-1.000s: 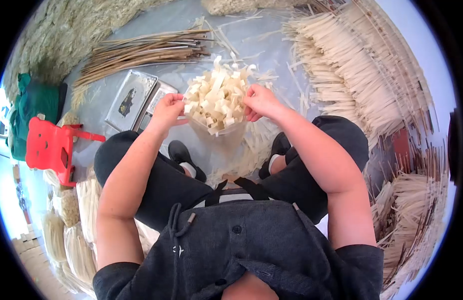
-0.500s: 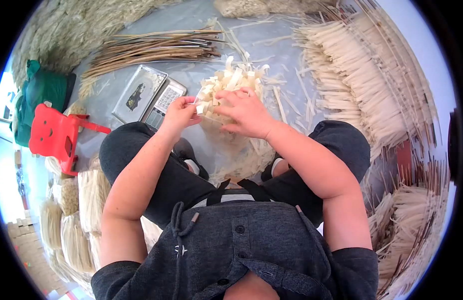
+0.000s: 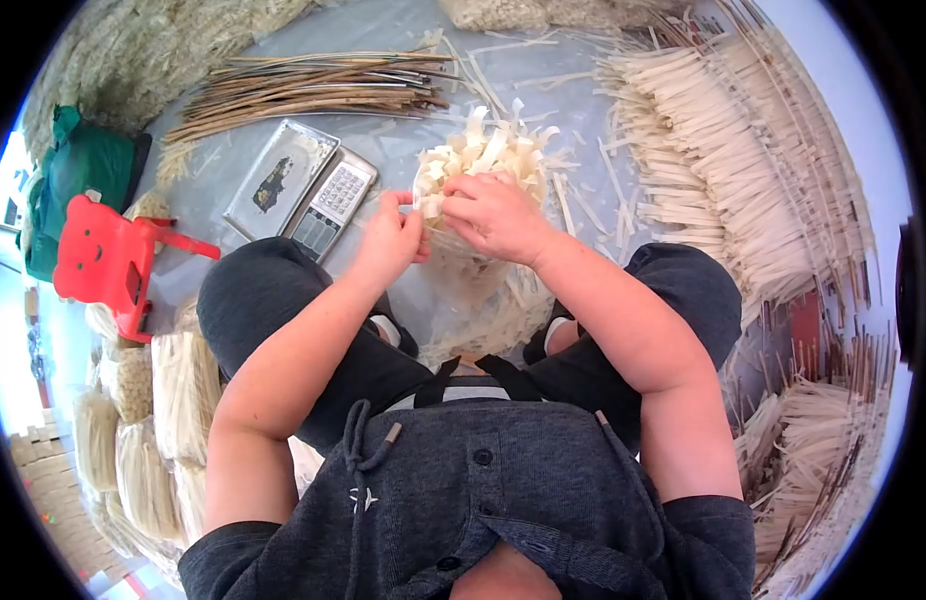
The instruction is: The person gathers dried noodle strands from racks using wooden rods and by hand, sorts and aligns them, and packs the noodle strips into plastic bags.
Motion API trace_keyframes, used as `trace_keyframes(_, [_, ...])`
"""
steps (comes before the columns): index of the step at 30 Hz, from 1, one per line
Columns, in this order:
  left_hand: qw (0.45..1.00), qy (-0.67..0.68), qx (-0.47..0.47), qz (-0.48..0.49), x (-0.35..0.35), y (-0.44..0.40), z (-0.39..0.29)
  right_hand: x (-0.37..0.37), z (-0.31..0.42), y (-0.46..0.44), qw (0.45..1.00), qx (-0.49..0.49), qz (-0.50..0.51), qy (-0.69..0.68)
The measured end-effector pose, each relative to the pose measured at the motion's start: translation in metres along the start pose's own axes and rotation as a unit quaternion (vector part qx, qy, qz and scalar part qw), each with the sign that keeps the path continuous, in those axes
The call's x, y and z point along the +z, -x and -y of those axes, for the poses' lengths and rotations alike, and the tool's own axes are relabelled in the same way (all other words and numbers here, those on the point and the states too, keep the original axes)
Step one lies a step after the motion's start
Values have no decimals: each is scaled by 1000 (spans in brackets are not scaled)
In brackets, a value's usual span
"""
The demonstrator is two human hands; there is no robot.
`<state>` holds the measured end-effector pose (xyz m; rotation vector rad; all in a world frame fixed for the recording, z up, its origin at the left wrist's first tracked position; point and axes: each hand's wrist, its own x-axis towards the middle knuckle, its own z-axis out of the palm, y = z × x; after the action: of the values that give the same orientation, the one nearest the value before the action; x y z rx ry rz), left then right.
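A clear plastic bag [image 3: 463, 272] stands upright on the floor between my feet, packed with pale, cream-coloured flat strips [image 3: 493, 150] whose curled ends stick out of the top. At the left side of its mouth, my left hand [image 3: 393, 235] is closed, thumb and forefinger pinching the bag's edge. My right hand [image 3: 498, 215] lies over the near side of the mouth. Its fingers are drawn together against the strips beside the left fingertips; what they grip is hidden.
A digital scale [image 3: 328, 195] with a metal tray sits left of the bag. Behind it lies a bundle of thin brown sticks [image 3: 313, 92]. Stacked pale strips [image 3: 713, 150] line the right side. A red bear-shaped chair [image 3: 108, 260] and bagged strips [image 3: 183, 390] are at left.
My right hand's spread fingers have come together at the bag's mouth. My left hand has moved right and its fingers have curled in. The view has shifted slightly.
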<state>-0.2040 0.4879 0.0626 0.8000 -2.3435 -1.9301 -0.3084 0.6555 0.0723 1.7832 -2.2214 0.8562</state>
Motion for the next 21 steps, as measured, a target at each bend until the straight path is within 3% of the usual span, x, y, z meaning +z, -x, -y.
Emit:
trace_keyframes(3, [1000, 20, -2, 12, 9, 4, 7, 4, -4, -3, 998, 47, 27, -30])
trace_keyframes(5, [995, 94, -10, 4, 14, 6, 12, 2, -8, -6, 984, 113, 107, -88])
trace_keyframes(8, [982, 188, -35, 4, 8, 9, 0, 2, 1, -5, 993, 50, 107, 6])
trace_keyframes(11, [987, 161, -16, 16, 7, 11, 2, -3, 3, -7, 985, 40, 165, 32])
trace_keyframes(14, [989, 143, -13, 24, 5, 12, -4, -16, -1, -7, 979, 53, 189, -47])
trace_keyframes(17, [987, 157, -11, 7, 1, 5, -3, -44, -2, -7, 992, 43, 103, 64])
trace_keyframes(21, [990, 133, -27, 22, 2, 6, -9, -24, -17, 7, 989, 90, 113, 9])
